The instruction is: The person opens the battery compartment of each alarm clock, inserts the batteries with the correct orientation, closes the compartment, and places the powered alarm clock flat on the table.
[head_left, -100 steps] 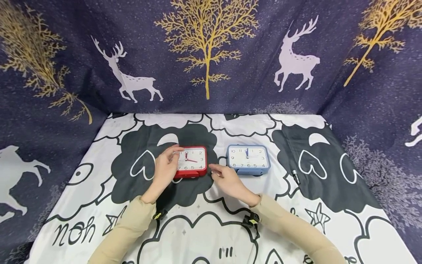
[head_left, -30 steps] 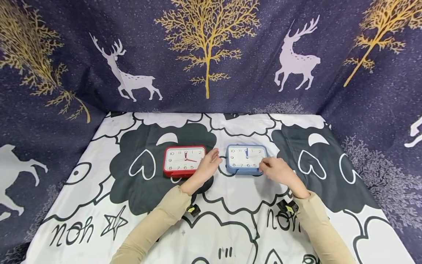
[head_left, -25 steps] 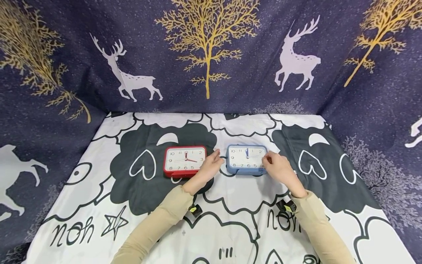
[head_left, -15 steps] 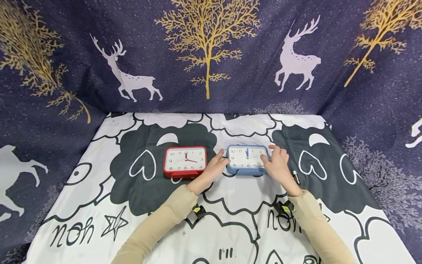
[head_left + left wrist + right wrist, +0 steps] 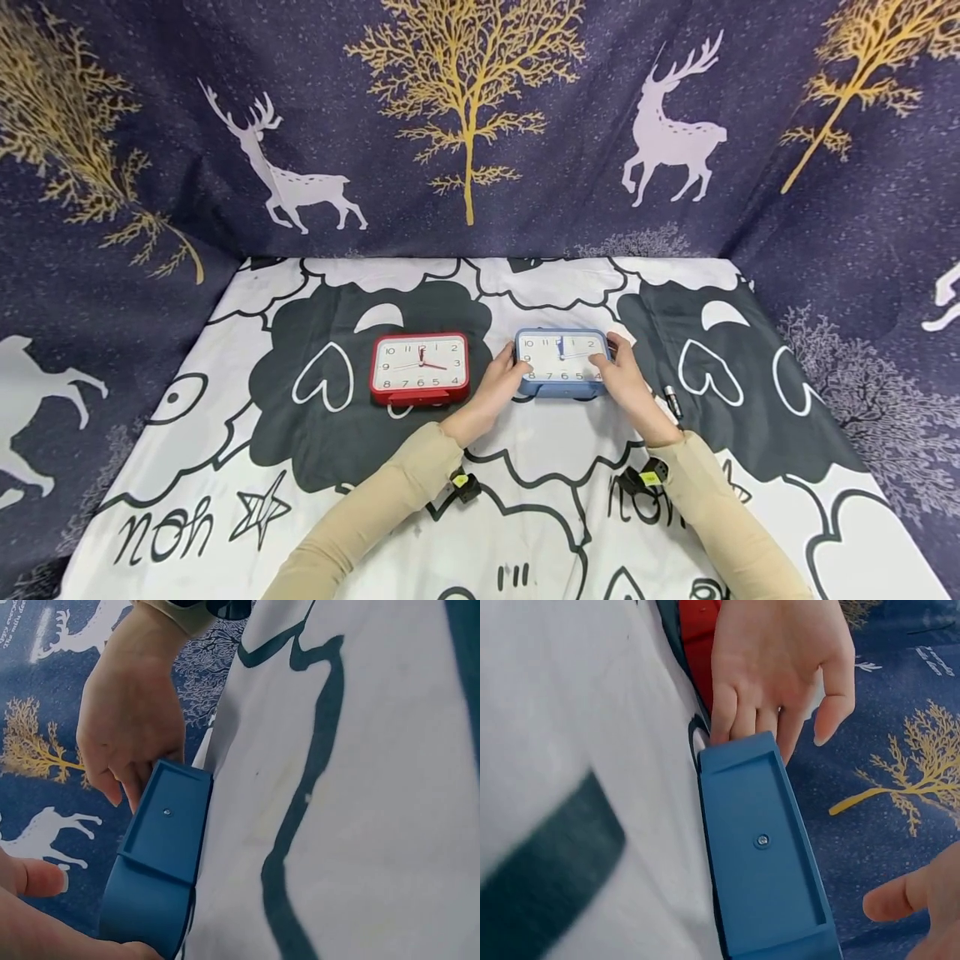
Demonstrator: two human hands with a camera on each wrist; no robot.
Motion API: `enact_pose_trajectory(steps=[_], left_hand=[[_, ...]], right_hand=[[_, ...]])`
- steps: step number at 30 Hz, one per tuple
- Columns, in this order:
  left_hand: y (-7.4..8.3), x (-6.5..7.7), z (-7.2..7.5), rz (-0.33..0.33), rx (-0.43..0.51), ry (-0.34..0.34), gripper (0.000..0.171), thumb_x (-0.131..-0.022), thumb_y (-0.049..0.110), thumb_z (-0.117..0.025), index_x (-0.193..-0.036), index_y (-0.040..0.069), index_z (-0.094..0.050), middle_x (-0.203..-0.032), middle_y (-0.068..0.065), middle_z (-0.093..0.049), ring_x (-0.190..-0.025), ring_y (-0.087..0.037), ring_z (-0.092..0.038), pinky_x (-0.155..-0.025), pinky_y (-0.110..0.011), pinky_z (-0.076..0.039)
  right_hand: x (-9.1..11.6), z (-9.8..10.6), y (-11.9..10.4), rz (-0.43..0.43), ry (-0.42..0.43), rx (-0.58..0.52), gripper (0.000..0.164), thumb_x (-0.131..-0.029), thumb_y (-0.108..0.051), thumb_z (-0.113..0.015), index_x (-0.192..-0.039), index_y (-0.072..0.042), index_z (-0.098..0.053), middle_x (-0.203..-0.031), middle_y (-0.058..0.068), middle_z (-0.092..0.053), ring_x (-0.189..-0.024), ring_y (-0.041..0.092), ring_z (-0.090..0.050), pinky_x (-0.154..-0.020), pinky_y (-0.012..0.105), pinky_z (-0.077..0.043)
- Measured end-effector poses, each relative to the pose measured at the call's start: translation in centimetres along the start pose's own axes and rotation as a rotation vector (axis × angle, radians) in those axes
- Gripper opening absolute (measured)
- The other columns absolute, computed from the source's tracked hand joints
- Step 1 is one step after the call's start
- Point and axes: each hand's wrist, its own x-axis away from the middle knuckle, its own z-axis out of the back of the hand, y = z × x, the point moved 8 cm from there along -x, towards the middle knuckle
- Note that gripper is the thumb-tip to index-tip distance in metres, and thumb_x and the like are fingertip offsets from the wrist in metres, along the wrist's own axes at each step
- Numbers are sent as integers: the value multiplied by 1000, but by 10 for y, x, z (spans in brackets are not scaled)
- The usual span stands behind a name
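Note:
A blue alarm clock with a white face lies face up on the patterned cloth. At its left end, my left hand touches the side with its fingers. My right hand is at the right end, its fingers at the clock's edge. Both thumbs extend over the face in the head view. In the wrist views the left thumb and right thumb stand apart from the blue case. Some fingertips are hidden by the case. Left of my left hand lies a red alarm clock.
A small dark marker-like stick lies right of my right hand. The white cloth with black cartoon drawings covers the table. A dark blue curtain with deer and trees rises behind and on both sides.
My left hand has moved from the red clock to the blue clock's left end. My right hand has shifted rightward to its right end, and its fingers have spread. Both clocks have stayed put.

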Motion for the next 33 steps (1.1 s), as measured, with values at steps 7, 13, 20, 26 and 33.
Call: enact_pose_trajectory(steps=[7,13,20,26,33], left_hand=[[-3,-3,-2,-10,4,27,76,-90,16,-51,-155,3,-14,-161,-13,-19,-149,-21,-20,-120,-37,-20],[-5,-2,-7,-17,26,26,80,-89,16,-52,-155,3,-7,-163,-10,-12,-150,-20,-13,-121,-37,-16],[-5,2,-10,-49,87,47,85,-85,11,-54,-156,5,-5,-163,-7,-12,-149,-17,-14,-121,-38,-15],[-8,4,-12,-35,124,59,89,-82,9,-55,-156,8,-6,-163,-4,-15,-148,-16,-16,-120,-39,-15],[-8,7,-13,-22,152,64,92,-82,6,-58,-156,11,-5,-163,-6,-15,-150,-20,-14,-120,-43,-17]], right_hand=[[-1,-3,7,-37,-6,-73,67,-96,-5,-40,-151,11,-5,-157,30,-11,-149,38,-12,-122,44,-14],[2,-8,15,-83,-17,-48,73,-96,-12,-39,-154,2,2,-162,22,0,-151,33,0,-123,44,-6],[6,-11,14,-88,29,-193,72,-95,-10,-38,-155,-2,0,-163,17,0,-151,29,0,-123,42,-4],[8,-12,12,-95,86,-279,70,-93,-7,-38,-156,-3,-5,-163,15,-6,-149,25,-10,-122,37,-10],[7,-15,11,-84,83,-344,69,-94,-5,-34,-156,-3,-4,-162,15,-12,-139,25,-24,-116,36,-20]])
